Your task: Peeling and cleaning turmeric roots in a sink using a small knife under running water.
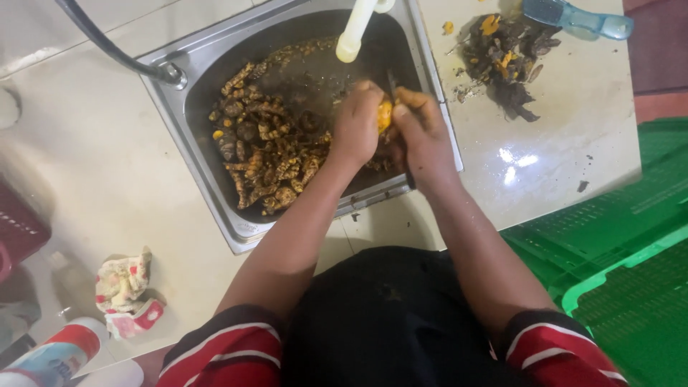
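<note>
Left hand (pixel 356 123) fingers are curling tight around a yellow-orange peeled root piece (pixel 385 115), gripping it over the sink (pixel 215 190). Right hand (pixel 421 132) fingers are closing around a knife (pixel 391 84); only a dark sliver of blade is showing above the knuckles, handle is sitting hidden inside the fist. Both hands are touching each other at the root, thumbs pressing in. Root piece is mostly covered by the fingers, only a bright peeled patch is showing between the hands; its full shape is not readable. Sink basin is holding a heap of unpeeled brown knobbly roots (pixel 269 154), wet and muddy. A pale tap spout (pixel 355 29) is hanging over the basin, top cut off by the frame edge. On the desk (pixel 107 172) to the right of the sink, a dark pile of peelings (pixel 505 61) with orange flecks is lying beside a blue brush (pixel 577 18), partly cut off. A crumpled cloth (pixel 125 290) is lying lower left. Green crates (pixel 623 244) are standing at right.
</note>
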